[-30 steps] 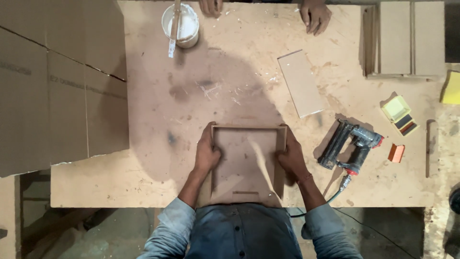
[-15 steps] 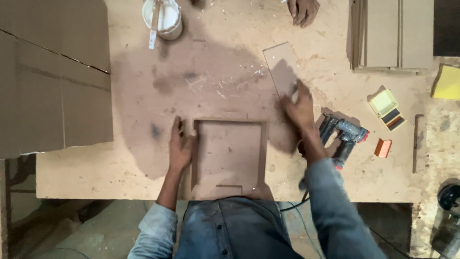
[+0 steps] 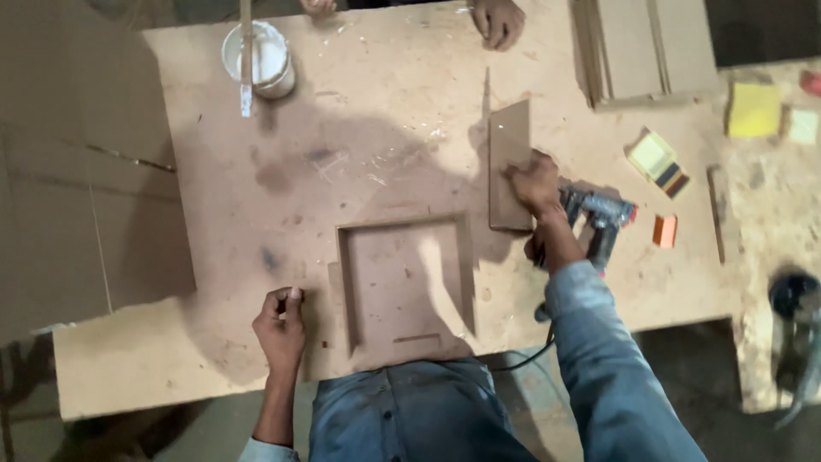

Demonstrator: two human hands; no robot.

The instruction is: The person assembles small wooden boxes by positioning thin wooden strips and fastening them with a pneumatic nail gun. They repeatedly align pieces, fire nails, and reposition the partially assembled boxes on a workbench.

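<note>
Workpiece: shallow board frame (image 3: 404, 287) lay flat at the near table edge (image 3: 214, 359), open side toward the person.
Right hand (image 3: 534, 181): fingers closed over the near end of a loose board panel (image 3: 510, 162), just right of the frame, beside a nail gun (image 3: 599, 221).
Left hand (image 3: 280, 325): curled loosely on the table left of the frame, holding nothing visible (fingertips tucked).
Technique: judged best to lift the panel level, steady the frame with the free hand, and seat edges flush.
Surroundings: white glue pot (image 3: 261, 58) far left; another person's hand (image 3: 499, 19) at the far edge.
</note>
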